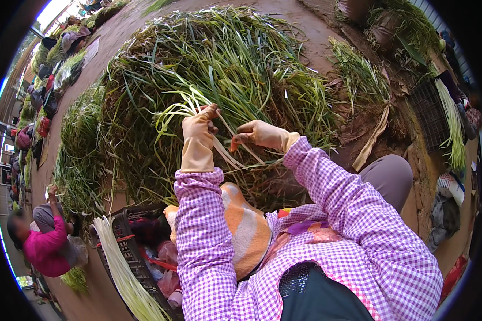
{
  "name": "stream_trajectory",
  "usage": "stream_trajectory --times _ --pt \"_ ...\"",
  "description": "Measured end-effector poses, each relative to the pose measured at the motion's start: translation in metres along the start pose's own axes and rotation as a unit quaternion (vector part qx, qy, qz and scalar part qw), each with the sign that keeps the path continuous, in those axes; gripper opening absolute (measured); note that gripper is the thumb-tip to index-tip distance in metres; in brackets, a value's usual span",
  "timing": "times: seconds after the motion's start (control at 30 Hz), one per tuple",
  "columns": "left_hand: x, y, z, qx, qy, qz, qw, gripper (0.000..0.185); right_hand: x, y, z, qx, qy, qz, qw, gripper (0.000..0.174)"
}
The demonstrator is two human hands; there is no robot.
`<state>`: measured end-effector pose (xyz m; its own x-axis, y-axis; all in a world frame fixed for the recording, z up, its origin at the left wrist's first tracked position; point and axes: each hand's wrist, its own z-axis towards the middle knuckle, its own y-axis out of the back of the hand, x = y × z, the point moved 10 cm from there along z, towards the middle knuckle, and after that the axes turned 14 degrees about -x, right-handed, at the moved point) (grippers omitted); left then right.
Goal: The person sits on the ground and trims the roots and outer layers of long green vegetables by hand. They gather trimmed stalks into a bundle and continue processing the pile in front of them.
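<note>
My left hand, in a tan rubber glove, grips a small bunch of long-leaved green stalks. Their pale stems slant down to the right below the fist. My right hand, gloved alike and stained at the fingertips, has its fingers closed over one of these stems just right of the bunch. Behind both hands rises a large heap of the same leafy greens, tangled, with brown roots and withered leaves among them.
By my left side, a black plastic crate holds bags, and trimmed pale stalks lie along its edge. A person in pink sits at far left. At right are a tied bundle, my bent knee and another crate.
</note>
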<state>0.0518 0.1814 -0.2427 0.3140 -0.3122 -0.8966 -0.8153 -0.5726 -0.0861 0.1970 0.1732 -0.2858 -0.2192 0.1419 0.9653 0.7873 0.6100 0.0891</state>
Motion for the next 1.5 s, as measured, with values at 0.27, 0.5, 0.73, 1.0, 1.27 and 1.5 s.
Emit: stream_trajectory --times 0.27,0.5,0.73,1.0,1.27,1.5 --pt "0.02 -0.029 -0.014 0.137 -0.018 0.101 0.985 0.018 0.004 -0.004 -0.022 -0.045 0.041 0.064 0.996 0.034" --pt "0.012 0.017 0.011 -0.088 0.028 -0.055 0.994 0.01 0.027 0.0 -0.073 -0.166 0.334 -0.283 0.883 0.026" --pt "0.015 0.011 0.011 -0.041 0.012 0.034 0.999 0.012 -0.059 0.029 -0.068 -0.076 -0.087 -0.123 0.986 0.03" --pt "0.027 -0.013 -0.007 0.07 0.028 0.083 0.994 0.013 -0.004 -0.006 -0.032 -0.007 -0.04 0.096 0.995 0.041" --pt "0.042 0.006 0.007 -0.038 0.039 0.083 0.995 0.011 0.013 0.003 -0.056 -0.176 0.262 -0.139 0.938 0.015" --pt "0.015 0.026 0.021 -0.113 0.012 0.009 0.994 0.013 -0.154 -0.034 -0.121 0.185 -0.046 -0.578 0.793 0.028"
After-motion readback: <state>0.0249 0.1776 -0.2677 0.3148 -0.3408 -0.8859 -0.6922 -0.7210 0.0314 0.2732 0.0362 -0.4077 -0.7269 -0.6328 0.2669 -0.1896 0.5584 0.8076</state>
